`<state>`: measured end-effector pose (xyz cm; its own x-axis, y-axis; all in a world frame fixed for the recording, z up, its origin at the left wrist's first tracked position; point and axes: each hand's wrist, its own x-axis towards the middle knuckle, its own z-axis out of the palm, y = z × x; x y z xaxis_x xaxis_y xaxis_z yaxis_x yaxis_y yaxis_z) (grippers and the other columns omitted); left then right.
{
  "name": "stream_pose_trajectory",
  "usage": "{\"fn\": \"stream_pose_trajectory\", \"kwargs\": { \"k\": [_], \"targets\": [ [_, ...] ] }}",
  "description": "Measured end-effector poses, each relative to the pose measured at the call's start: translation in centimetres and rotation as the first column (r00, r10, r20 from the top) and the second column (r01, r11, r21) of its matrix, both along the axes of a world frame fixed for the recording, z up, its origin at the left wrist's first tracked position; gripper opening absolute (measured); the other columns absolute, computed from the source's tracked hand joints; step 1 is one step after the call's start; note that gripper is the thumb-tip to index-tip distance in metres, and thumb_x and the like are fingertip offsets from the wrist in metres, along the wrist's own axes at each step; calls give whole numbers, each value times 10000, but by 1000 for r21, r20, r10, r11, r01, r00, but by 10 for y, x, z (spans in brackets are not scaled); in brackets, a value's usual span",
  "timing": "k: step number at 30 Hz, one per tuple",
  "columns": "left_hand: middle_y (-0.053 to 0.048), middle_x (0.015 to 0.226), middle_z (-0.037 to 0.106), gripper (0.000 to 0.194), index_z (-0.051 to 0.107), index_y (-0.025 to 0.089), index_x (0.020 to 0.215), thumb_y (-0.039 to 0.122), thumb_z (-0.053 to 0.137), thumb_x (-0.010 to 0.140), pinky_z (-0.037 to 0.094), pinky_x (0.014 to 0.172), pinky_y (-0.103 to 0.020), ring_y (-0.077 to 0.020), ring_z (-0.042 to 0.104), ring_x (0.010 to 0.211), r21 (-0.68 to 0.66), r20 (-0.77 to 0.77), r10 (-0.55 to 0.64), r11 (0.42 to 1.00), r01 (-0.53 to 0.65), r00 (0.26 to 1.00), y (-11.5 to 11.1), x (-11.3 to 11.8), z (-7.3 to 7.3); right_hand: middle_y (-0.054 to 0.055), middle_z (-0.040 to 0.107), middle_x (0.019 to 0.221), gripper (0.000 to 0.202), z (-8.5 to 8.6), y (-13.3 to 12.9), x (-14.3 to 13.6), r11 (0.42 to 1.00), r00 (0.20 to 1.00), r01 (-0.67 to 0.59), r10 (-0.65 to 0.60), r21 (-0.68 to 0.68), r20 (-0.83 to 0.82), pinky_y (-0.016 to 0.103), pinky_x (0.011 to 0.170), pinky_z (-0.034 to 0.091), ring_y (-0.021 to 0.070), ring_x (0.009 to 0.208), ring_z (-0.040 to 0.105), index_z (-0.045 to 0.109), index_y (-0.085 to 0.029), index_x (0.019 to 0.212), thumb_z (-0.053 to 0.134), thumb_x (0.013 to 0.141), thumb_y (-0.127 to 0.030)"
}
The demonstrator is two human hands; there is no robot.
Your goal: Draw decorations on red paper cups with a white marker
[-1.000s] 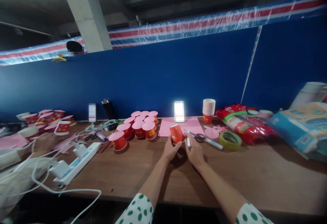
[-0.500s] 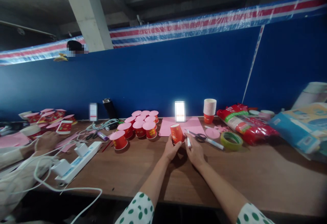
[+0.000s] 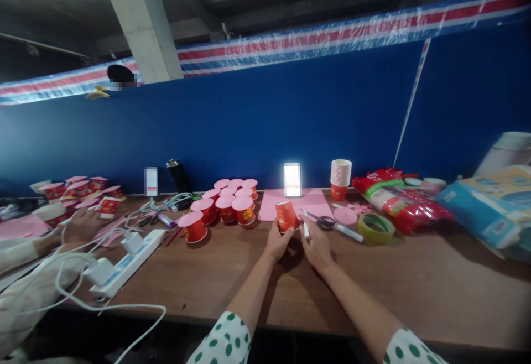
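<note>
My left hand (image 3: 279, 244) is closed around a red paper cup (image 3: 287, 217) with yellow print, held slightly tilted over the table. Close beside it, my right hand (image 3: 317, 248) grips a white pen-shaped tube (image 3: 306, 227), whose near end points down. Behind the cup lies a sheet of pink paper (image 3: 267, 204). To the right of my right hand are dark-handled scissors (image 3: 326, 222), a pink paper disc (image 3: 345, 216) and another white tube (image 3: 349, 234). Several red cups topped with pink discs (image 3: 227, 202) stand to the left.
A stack of cups (image 3: 341, 178), a roll of yellowish tape (image 3: 376, 228), a red plastic bag (image 3: 398, 201) and a blue package (image 3: 477, 209) are on the right. On the left are a power strip (image 3: 128, 264) with cables and a co-worker's hand (image 3: 81, 225) near more cups.
My hands, the red cup and the white tube stay almost still. At the left, the co-worker's hand and the cup by it have shifted slightly.
</note>
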<state>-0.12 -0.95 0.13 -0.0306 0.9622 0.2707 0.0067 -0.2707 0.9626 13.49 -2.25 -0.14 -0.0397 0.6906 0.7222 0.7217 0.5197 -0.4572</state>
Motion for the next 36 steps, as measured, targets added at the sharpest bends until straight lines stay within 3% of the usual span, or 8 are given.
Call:
{"fn": "stream_pose_trajectory", "kwargs": {
  "k": [4,8,11,16,28,36],
  "targets": [
    [-92,986,657,459,546,158,1063,323,711,667,464,807,-309,-196,616,870,-33,37,47,998,-46,998,3,0,-1,108,627,1126,368,5,-4,-1,998,999,6,-4,62,-40,379,881,488,223,1031,594,495,-188,1264,396,918,-266],
    [-96,1023,652,509,528,173,1076,383,722,655,472,812,-309,-197,616,900,-36,157,-17,999,23,987,7,0,-9,108,627,1090,361,13,-13,-2,987,996,-51,62,155,-66,369,882,484,216,1011,588,505,-194,1257,423,910,-252],
    [-89,1009,646,533,504,179,1086,419,715,660,484,778,-295,-174,621,847,-22,233,-65,997,72,970,9,1,-14,114,632,1090,349,17,-19,-1,971,993,-111,119,212,-25,372,865,494,222,997,594,529,-189,1231,437,898,-238],
    [-51,879,642,521,513,173,1011,417,747,614,483,689,-260,-139,607,730,-50,290,-38,997,55,956,10,4,-17,113,650,1056,354,18,-22,-2,951,986,-168,164,260,37,372,842,511,221,959,610,534,-181,1222,453,879,-216],
    [-50,913,649,463,524,183,1006,372,725,635,488,714,-268,-147,612,762,-53,190,4,999,7,982,19,1,-25,112,663,1028,351,13,-21,-4,959,983,-183,176,216,53,360,854,521,217,969,625,530,-181,1223,465,879,-213],
    [-42,892,649,395,535,185,992,339,696,666,482,708,-250,-140,609,756,-29,133,20,999,-17,991,16,1,-23,115,661,1060,350,15,-22,-4,968,986,-164,156,190,56,365,875,517,222,1001,620,542,-184,1228,451,895,-243]
  ]
}}
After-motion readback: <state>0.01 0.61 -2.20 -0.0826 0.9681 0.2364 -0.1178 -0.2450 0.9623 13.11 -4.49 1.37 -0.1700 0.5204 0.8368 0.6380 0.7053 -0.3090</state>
